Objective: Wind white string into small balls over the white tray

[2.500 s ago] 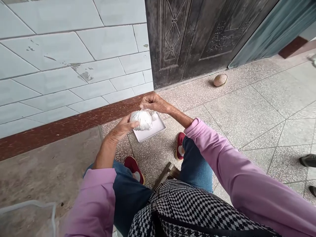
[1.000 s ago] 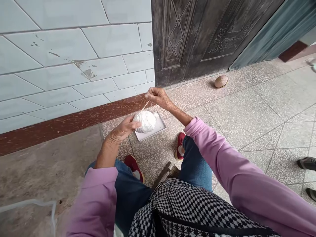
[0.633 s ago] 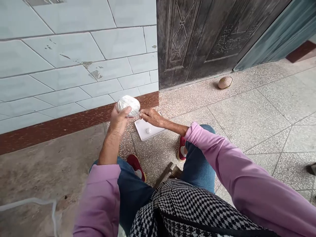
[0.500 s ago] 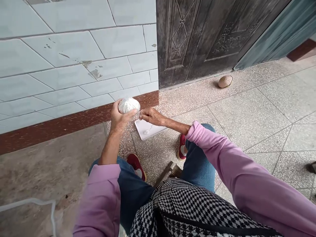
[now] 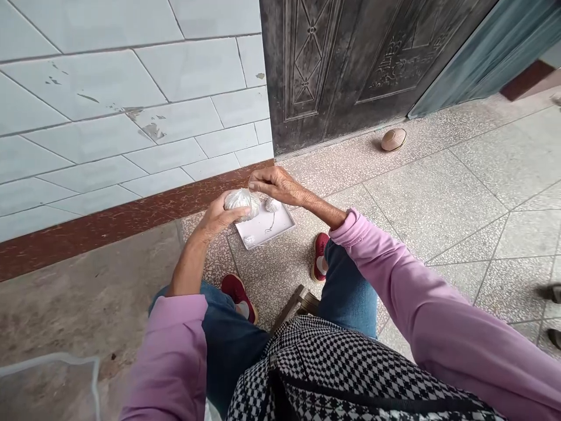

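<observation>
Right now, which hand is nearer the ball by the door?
Right. In view, the right hand is left of and below the ball; the left hand, holding white yarn, is farther left and lower.

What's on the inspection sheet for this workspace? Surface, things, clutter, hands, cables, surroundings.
Surface: speckled floor; pale tray set on it.
Job's things: white ball, held; in the tray, a rear lump, a smaller front lump, a dark strand.
Clutter: beige ball near the door.
Hands: left hand grips the white ball; right hand closed beside it, contents unclear.
Cables: nothing seen.
Surroundings: tiled wall, carved door, curtain; another person's shoes at right edge, blurred.
</observation>
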Action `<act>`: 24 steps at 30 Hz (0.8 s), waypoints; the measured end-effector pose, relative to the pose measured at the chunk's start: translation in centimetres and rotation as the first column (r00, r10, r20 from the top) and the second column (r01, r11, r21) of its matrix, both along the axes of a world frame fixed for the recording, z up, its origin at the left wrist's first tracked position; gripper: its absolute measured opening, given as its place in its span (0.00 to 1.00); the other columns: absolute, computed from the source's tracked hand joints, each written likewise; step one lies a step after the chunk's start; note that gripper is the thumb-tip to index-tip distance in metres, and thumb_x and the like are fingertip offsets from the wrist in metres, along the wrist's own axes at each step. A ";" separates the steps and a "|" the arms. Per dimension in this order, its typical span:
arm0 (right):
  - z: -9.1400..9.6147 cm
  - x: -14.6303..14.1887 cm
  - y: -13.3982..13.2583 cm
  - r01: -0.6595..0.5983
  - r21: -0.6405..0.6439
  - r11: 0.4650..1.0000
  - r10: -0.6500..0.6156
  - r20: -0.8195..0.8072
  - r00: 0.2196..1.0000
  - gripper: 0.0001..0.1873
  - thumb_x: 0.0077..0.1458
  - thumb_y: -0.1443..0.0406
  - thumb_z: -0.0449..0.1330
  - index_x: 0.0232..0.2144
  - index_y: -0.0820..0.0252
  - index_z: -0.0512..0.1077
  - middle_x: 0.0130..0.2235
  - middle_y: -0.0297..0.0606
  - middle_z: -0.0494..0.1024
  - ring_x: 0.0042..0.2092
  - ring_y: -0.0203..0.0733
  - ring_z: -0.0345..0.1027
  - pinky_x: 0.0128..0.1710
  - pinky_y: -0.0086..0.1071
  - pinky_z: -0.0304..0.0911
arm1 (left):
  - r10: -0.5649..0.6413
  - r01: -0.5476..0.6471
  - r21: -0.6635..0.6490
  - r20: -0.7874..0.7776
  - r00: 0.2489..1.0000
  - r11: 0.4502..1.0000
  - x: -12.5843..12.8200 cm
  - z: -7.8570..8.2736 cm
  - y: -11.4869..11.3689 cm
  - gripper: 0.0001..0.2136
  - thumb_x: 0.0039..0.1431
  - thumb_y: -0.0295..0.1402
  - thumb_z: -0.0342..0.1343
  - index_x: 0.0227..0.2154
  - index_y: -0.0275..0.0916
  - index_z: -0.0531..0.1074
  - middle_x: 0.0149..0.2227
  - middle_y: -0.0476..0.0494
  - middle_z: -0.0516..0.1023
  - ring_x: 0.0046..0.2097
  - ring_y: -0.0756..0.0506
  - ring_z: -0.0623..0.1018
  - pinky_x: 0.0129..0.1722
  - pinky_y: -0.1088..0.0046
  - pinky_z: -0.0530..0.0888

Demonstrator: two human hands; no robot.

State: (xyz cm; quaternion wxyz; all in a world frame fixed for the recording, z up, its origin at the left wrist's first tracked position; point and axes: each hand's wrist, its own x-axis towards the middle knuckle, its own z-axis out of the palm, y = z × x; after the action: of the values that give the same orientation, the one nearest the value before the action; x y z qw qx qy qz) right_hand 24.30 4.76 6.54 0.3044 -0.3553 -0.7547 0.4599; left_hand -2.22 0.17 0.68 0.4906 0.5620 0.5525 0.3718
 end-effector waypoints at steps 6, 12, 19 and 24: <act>-1.5 -0.1 0.6 -0.028 -0.004 1.000 0.028 -0.001 1.000 0.24 0.82 0.72 0.70 0.31 0.55 0.71 0.33 0.33 0.72 0.40 0.42 0.63 0.43 0.38 0.61 | -0.191 0.200 -0.105 0.093 0.977 0.974 0.9 1.8 -1.1 0.37 0.43 0.53 0.90 0.56 0.45 0.91 0.56 0.33 0.93 0.60 0.22 0.91 0.61 0.46 0.91; -4.0 -1.7 2.3 -0.037 -0.175 0.984 0.004 -0.184 0.983 0.21 0.84 0.70 0.73 0.35 0.57 0.72 0.30 0.26 0.67 0.34 0.36 0.57 0.36 0.33 0.56 | -0.134 0.152 -0.055 0.252 0.958 0.987 0.4 2.0 -1.7 0.44 0.41 0.48 0.92 0.63 0.40 0.88 0.58 0.32 0.92 0.62 0.24 0.90 0.60 0.51 0.91; -5.4 -3.9 2.1 0.051 -0.230 0.972 -0.094 -0.180 0.979 0.20 0.85 0.75 0.66 0.36 0.57 0.73 0.28 0.24 0.67 0.32 0.34 0.57 0.35 0.30 0.54 | 0.023 -0.061 0.049 0.563 0.826 0.997 0.2 0.0 -0.4 0.41 0.42 0.49 0.94 0.58 0.43 0.87 0.54 0.32 0.93 0.59 0.25 0.93 0.48 0.56 0.94; -6.9 -5.2 0.8 0.059 -0.083 0.995 -0.067 -0.095 0.993 0.17 0.79 0.75 0.66 0.35 0.57 0.71 0.30 0.26 0.68 0.37 0.38 0.62 0.40 0.30 0.56 | 0.161 -0.245 0.042 0.646 0.746 0.969 1.2 -0.9 0.0 0.44 0.43 0.50 0.95 0.62 0.47 0.87 0.52 0.37 0.94 0.51 0.33 0.93 0.41 0.65 0.90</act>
State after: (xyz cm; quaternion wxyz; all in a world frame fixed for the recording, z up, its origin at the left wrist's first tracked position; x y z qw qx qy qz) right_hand 19.11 5.57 -0.34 0.3408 -0.3678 -0.7083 0.4969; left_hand -1.01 0.14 -0.22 0.5695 0.3682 0.3865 0.6251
